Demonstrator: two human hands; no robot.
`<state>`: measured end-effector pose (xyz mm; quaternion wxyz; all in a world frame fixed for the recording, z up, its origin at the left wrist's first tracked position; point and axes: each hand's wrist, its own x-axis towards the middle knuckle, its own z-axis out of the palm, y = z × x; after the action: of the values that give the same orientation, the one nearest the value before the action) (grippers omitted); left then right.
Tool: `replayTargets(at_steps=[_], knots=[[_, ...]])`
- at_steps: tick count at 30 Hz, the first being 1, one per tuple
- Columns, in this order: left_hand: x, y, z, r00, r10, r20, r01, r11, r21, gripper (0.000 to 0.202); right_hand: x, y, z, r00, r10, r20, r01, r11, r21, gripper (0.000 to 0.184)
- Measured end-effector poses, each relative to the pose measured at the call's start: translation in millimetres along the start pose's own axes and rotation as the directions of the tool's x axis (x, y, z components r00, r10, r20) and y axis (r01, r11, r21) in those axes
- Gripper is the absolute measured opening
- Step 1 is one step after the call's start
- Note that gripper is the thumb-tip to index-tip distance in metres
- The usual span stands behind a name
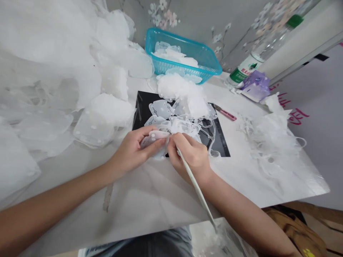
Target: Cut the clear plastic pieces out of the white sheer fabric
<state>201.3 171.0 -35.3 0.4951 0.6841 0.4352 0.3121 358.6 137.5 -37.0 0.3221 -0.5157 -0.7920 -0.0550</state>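
Note:
My left hand (143, 144) pinches a thin, translucent white sheet piece (158, 135) with rounded edges and small dots, thumb in front and fingers behind. Right beside it, my right hand (190, 155) is closed around a long, thin, pale stick-like tool (197, 187). The tool slants down toward my lap, and its working tip at the piece's edge is too small to make out. Under both hands lies a black mat (144, 103), partly covered by similar translucent pieces (161, 109) and curly white trimmings (187, 125).
A blue basket (184, 66) of white pieces stands behind the mat. Large piles of white sheets (104, 116) fill the left. To the right are a pink-handled tool (226, 113), a plastic bottle (246, 67), a purple packet (255, 85) and a heap of scraps (270, 142).

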Motion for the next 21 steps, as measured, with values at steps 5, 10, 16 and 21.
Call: replayTargets(at_steps=[5,10,16,21], knots=[[1,0,-1.0,1.0,0.003,0.012,-0.004,1.0,0.025,0.026,1,-1,1,0.999,0.037,0.013,-0.037,0.999,0.012,0.022],[3,0,-1.5,0.999,0.002,0.045,-0.002,1.0,-0.008,0.028,2,-2,4,0.998,0.058,0.007,-0.058,0.998,0.008,0.023],[7,-2,-2.1,0.997,0.027,0.067,-0.022,0.997,-0.075,0.028,0,-1,11,0.995,0.097,-0.017,-0.095,0.991,0.098,0.02],[4,2,-5.5,0.962,0.053,0.267,-0.037,0.997,-0.066,0.022,6,22,11,0.933,0.344,-0.105,-0.292,0.895,0.336,0.021]])
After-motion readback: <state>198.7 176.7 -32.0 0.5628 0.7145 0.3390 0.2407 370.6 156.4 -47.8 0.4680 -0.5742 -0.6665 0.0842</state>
